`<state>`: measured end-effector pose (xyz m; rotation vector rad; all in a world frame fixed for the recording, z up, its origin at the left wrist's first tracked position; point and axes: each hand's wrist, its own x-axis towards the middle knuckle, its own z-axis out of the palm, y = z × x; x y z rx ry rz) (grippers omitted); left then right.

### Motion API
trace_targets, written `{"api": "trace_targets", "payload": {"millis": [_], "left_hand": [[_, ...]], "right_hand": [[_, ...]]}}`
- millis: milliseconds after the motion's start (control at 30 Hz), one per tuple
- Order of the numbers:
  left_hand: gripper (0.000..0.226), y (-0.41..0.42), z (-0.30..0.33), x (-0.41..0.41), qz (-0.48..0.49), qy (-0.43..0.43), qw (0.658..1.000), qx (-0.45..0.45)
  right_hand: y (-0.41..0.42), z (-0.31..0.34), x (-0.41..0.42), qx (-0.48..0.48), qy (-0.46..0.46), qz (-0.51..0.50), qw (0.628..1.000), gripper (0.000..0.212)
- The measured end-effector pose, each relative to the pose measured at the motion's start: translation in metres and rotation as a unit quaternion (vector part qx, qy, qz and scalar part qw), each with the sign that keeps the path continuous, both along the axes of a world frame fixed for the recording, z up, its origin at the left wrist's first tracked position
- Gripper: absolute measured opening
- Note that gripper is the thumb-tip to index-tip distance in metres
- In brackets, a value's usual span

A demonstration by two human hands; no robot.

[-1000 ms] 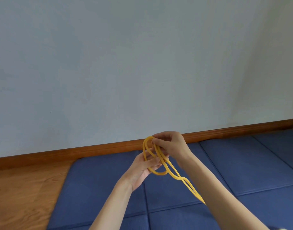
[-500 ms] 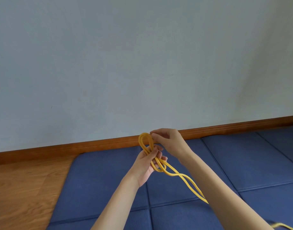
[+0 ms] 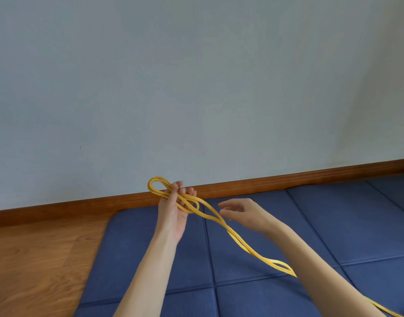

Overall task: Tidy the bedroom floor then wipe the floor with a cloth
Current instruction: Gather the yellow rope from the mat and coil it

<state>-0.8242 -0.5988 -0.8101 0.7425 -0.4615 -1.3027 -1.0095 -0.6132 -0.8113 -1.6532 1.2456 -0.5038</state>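
Left hand (image 3: pixel 173 213) is raised palm-up, fingers pointing to 12 o'clock, with the flat yellow elastic band (image 3: pixel 237 240) wound in loops around the fingers. One loop sticks out past the fingertips at 11 o'clock; a second loop lies across the palm side at 3 o'clock. Fingers are only lightly bent, thumb hidden behind the hand, so the band is hooked on them rather than squeezed in a fist.

Right hand (image 3: pixel 244 213) sits at 3 o'clock of the left, apart from it, fingers loosely spread and relaxed, gripping nothing. The band passes just below its fingertips; can't tell if it touches.

From the left hand the band runs as two twisted strands toward 5 o'clock, goes under the right forearm and leaves the view at the bottom right corner.

Underneath: dark blue padded folding floor mat (image 3: pixel 333 225). Brown wood-plank floor (image 3: pixel 36 259) at 9 o'clock of the mat. Brown wooden skirting board (image 3: pixel 288 179) along the pale grey-blue wall (image 3: pixel 196 88) at 12 o'clock.
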Motion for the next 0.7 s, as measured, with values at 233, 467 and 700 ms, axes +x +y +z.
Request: {"api": "trace_targets", "payload": {"millis": [233,467,700], "left_hand": [[0.026,0.003,0.011,-0.006,-0.022,0.056,0.998,-0.027],[0.028,-0.002,0.021,-0.003,0.112,0.102,0.988,0.0],[0.026,-0.001,0.008,0.015,0.155,-0.056,0.986,0.031]], "right_hand": [[0.003,-0.025,0.012,0.01,0.001,0.048,0.999,0.041],[-0.001,-0.043,0.003,0.055,-0.014,0.0,0.998,0.019],[-0.002,-0.027,-0.023,0.087,-0.179,-0.011,0.98,0.015]]}}
